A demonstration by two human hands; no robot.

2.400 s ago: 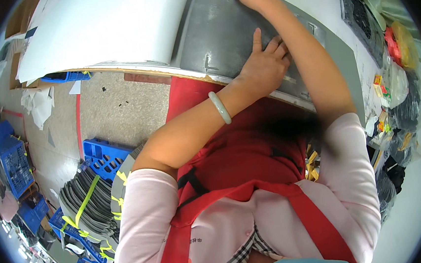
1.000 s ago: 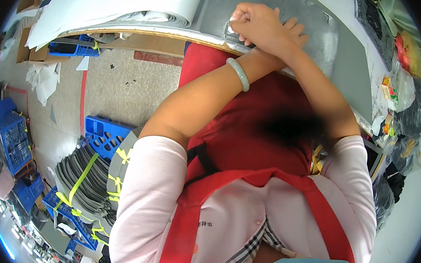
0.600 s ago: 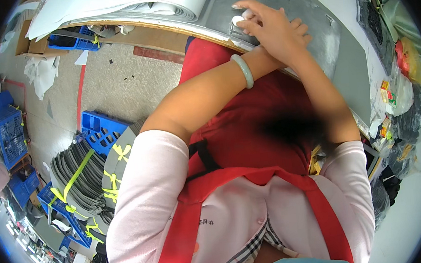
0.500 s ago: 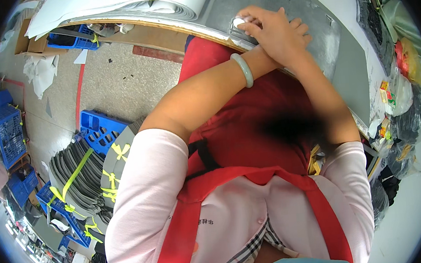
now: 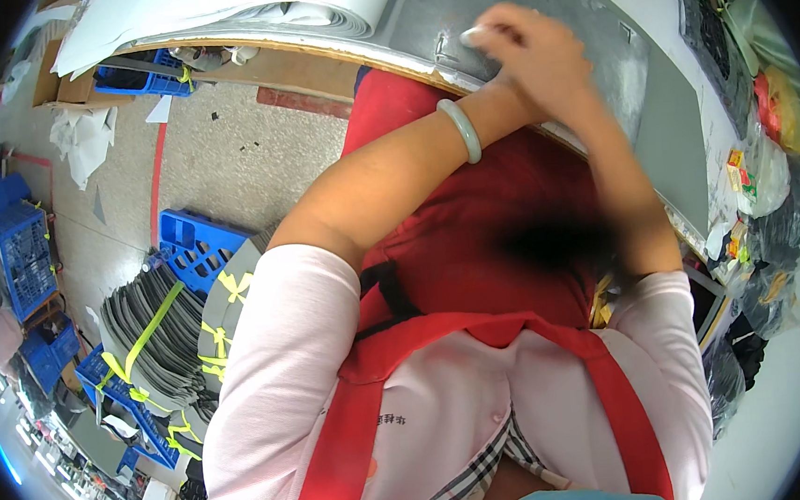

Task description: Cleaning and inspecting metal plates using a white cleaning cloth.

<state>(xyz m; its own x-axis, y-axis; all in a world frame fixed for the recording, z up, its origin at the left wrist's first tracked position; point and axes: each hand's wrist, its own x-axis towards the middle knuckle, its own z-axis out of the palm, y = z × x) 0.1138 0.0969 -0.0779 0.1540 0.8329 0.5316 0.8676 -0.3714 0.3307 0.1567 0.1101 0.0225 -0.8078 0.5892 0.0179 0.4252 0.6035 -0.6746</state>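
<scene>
My right hand, blurred by motion, is pinching a small white piece, chalk-like in look, between thumb and fingertips. Under it lies a dark grey sheet on the table, with a small white outlined mark close to the white piece and another farther right. My left hand reaches in from the left, a pale bangle round its forearm. The right hand crosses over it and hides its fingers, so their pose does not show.
A thick roll of white sheets covers the table's left part. Bagged bundles line the right side. On the floor at left stand stacked grey pieces tied with yellow ribbon, blue crates and a cardboard box.
My right hand has lifted slightly up and to the right with the white piece, uncovering the outlined mark beside it. My left forearm has hardly moved; its fingers, visible before, are now hidden.
</scene>
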